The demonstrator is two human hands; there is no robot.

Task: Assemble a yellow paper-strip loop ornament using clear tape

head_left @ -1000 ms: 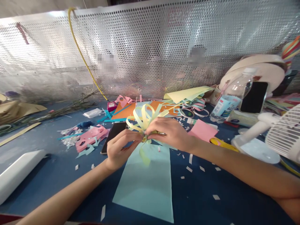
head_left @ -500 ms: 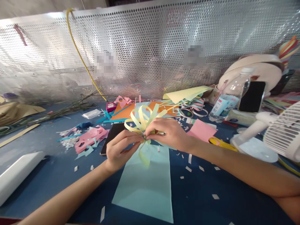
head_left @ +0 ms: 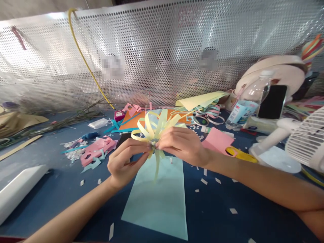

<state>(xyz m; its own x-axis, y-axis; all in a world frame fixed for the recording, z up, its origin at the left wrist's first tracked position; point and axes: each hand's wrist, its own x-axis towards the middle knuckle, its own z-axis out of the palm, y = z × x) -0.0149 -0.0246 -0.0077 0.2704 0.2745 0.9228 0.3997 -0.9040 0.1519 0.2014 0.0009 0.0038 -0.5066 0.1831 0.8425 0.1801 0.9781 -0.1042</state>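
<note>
Looped yellow paper strips (head_left: 152,126) fan out above my fingers, and a loose strip end (head_left: 157,165) hangs below. My left hand (head_left: 126,158) pinches the bundle's gathered centre from the left. From the other side, my right hand (head_left: 181,145) grips the same centre with fingers closed. A small greyish bit shows between the fingertips, too small to name. Beneath both hands, a light blue paper sheet (head_left: 157,202) lies on the dark blue table (head_left: 215,216).
Pink paper scraps (head_left: 98,148) lie left, with a white box-like object (head_left: 20,189) nearer. On the right are a pink sheet (head_left: 218,143), yellow-handled scissors (head_left: 241,154), a white fan (head_left: 306,141), a plastic bottle (head_left: 249,101) and a phone (head_left: 272,102). A perforated metal panel (head_left: 162,50) stands behind.
My left hand has shifted slightly left, and the strip bundle has turned a little with its loops spreading. The hanging end now points straighter down. Both hands keep their hold.
</note>
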